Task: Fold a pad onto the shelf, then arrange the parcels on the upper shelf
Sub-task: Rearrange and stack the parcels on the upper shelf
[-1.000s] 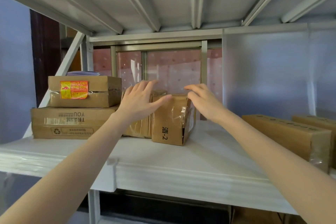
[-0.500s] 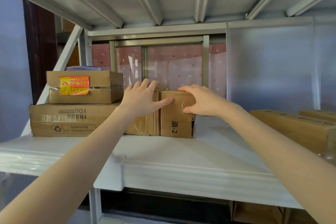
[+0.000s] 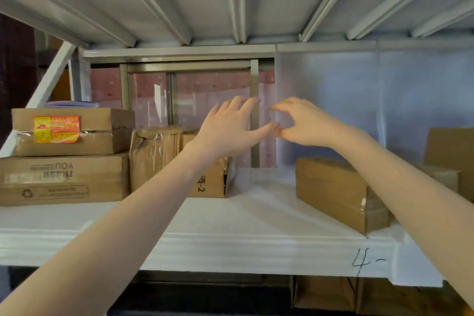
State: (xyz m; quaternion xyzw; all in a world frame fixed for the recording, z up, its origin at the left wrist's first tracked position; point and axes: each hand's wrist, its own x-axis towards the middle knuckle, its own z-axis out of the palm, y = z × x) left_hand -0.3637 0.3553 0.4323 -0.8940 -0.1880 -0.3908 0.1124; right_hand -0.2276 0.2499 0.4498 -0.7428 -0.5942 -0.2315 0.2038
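A white foam pad covers the shelf. At the left, a flat box with a red-yellow sticker lies on a wide box. Beside them stand a taped parcel and a small box marked "-2". My left hand hovers above the small box with fingers spread, holding nothing. My right hand floats next to it in the air, fingers loosely bent, thumb tips of both hands nearly meeting. A long brown box lies on the right under my right forearm.
More cardboard boxes stand at the far right. A window frame and a translucent sheet back the shelf. The metal shelf above sits low overhead. Boxes rest below. "4-" is written on the pad edge.
Both hands have let go of the small "-2" box and lifted up and to the right. The view has swung right, showing more of the right-hand boxes.
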